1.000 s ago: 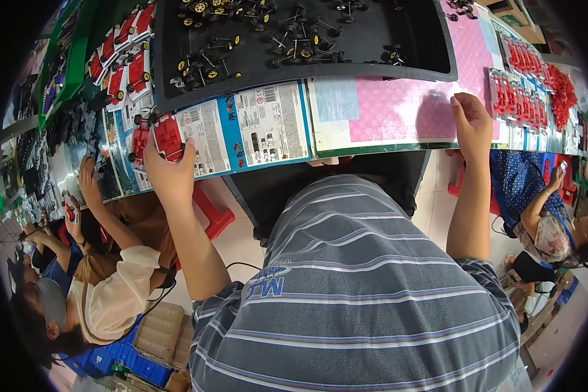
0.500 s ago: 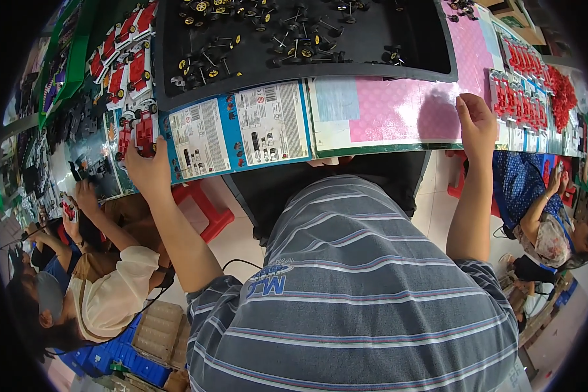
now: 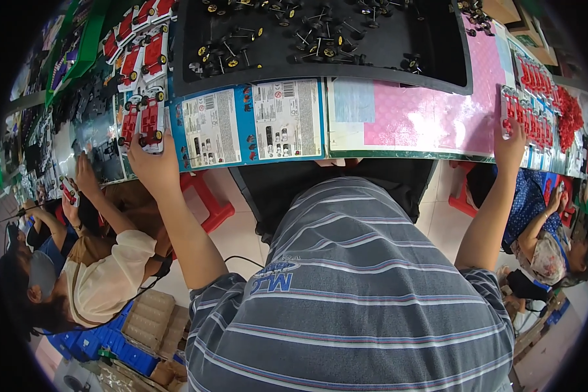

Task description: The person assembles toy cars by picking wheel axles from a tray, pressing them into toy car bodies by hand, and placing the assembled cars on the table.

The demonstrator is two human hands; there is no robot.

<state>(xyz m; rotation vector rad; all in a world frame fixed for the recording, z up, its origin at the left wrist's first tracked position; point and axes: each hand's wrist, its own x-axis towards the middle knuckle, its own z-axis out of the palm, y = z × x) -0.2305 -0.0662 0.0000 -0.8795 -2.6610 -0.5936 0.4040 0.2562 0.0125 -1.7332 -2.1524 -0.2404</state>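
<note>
On the left part of the table, my left hand (image 3: 154, 160) has its thumb and fingers closed about the near end of a red and white toy car (image 3: 152, 119) with black wheels. That car lies beside another toy car (image 3: 129, 121), at the near end of rows of similar ones. Over on the right, my right hand (image 3: 510, 146) grips the near end of a red and white toy car body (image 3: 507, 104), at the left edge of a block of such bodies. Part of it is hidden behind my fingers.
A black tray (image 3: 333, 73) holds several wheel-and-axle sets. Printed card sheets (image 3: 284, 124) and a pink sheet (image 3: 411, 121) lie along the table's near edge. A heap of red parts (image 3: 568, 117) is at far right. Co-workers sit on both sides; one hand (image 3: 85, 175) is nearby.
My right hand has moved right, from over the pink sheet to the toy car bodies. My left hand stays at the toy cars, and the two nearest cars lie straighter. The whole view has shifted slightly.
</note>
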